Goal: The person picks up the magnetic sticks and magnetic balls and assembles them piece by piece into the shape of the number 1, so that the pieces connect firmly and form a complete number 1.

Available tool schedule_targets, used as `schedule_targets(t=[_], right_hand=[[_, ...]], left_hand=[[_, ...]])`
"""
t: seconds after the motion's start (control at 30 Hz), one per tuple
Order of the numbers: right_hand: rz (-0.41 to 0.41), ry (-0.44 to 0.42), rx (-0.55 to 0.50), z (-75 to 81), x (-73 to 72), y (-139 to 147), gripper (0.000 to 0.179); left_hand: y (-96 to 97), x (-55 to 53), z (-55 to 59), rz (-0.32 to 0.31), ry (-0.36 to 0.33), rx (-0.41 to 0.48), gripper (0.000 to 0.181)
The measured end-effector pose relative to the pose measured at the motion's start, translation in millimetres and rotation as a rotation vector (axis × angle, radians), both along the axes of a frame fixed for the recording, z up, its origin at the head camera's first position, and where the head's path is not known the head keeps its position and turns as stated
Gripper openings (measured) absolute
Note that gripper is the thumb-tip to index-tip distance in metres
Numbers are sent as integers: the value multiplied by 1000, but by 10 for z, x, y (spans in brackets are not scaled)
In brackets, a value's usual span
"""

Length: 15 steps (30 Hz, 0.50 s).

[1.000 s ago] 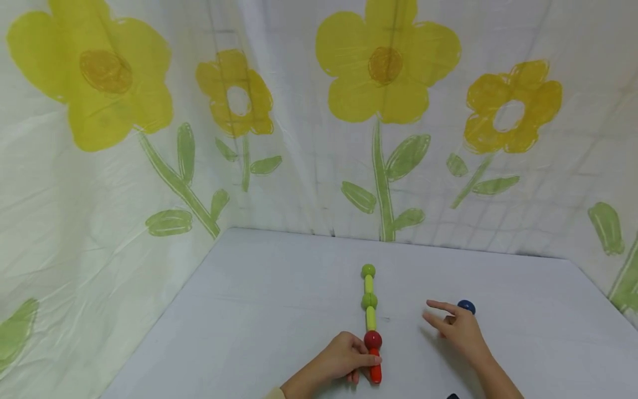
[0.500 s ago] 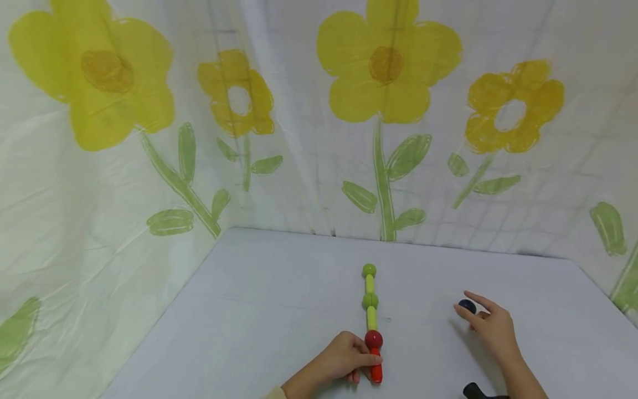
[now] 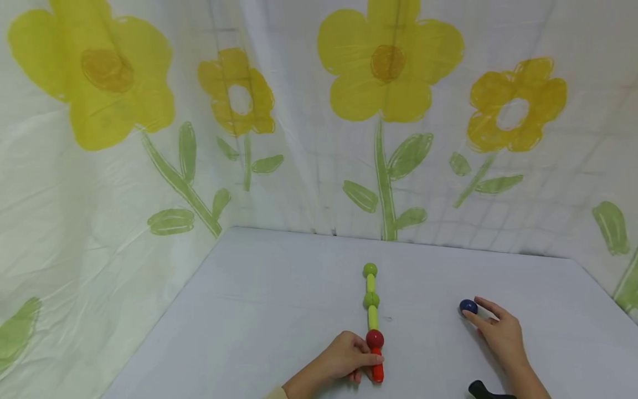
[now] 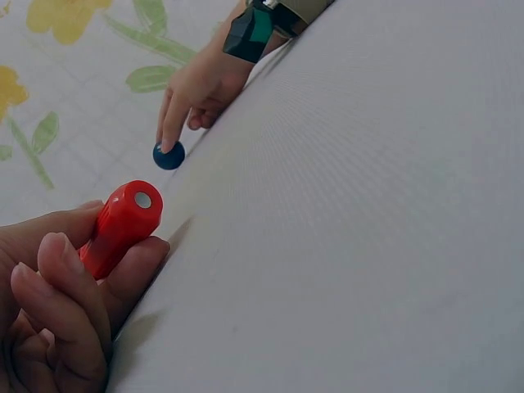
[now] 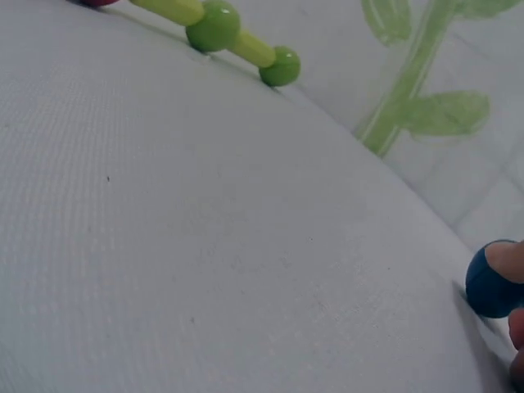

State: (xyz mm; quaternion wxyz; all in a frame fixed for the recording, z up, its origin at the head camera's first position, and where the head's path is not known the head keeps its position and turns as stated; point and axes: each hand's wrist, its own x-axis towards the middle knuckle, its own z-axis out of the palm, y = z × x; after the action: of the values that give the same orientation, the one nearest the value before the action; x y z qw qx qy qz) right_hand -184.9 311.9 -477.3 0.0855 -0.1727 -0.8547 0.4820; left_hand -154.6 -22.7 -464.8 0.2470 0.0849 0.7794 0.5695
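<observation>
My left hand (image 3: 344, 357) pinches a red rod (image 3: 377, 372) between thumb and fingers. In the left wrist view, the rod's near end shows a round silver spot. The rod is the front part of a straight chain: a red ball (image 3: 375, 338), a light-green rod (image 3: 372, 317), a green ball (image 3: 371, 300), another light-green rod (image 3: 370, 283) and a green ball (image 3: 370, 270) at the far end. Off to the right, my right hand (image 3: 500, 332) pinches a dark blue ball (image 3: 468, 306) between thumb and forefinger, at the table's surface.
A white table (image 3: 259, 310) lies under everything. Behind it hangs a pale curtain (image 3: 299, 166) printed with yellow flowers. A black strap-like piece (image 3: 480, 389) shows by the right forearm at the bottom edge.
My right hand has moved right, from short of the blue ball onto it, and its thumb and forefinger have closed round the ball. The left hand and the chain stay put.
</observation>
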Motion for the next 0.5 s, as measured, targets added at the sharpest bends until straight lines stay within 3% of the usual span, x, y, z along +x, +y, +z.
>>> schedule_targets(t=[0.2,0.5], right_hand=[[-5,40,25,-16,-8,-27,54],[2,33,67,-6,10,-66,52]], left_hand=[[-2,-10,-3,-22,4,-4,23],[-2,-12,-6,-15,-7,-15,22]])
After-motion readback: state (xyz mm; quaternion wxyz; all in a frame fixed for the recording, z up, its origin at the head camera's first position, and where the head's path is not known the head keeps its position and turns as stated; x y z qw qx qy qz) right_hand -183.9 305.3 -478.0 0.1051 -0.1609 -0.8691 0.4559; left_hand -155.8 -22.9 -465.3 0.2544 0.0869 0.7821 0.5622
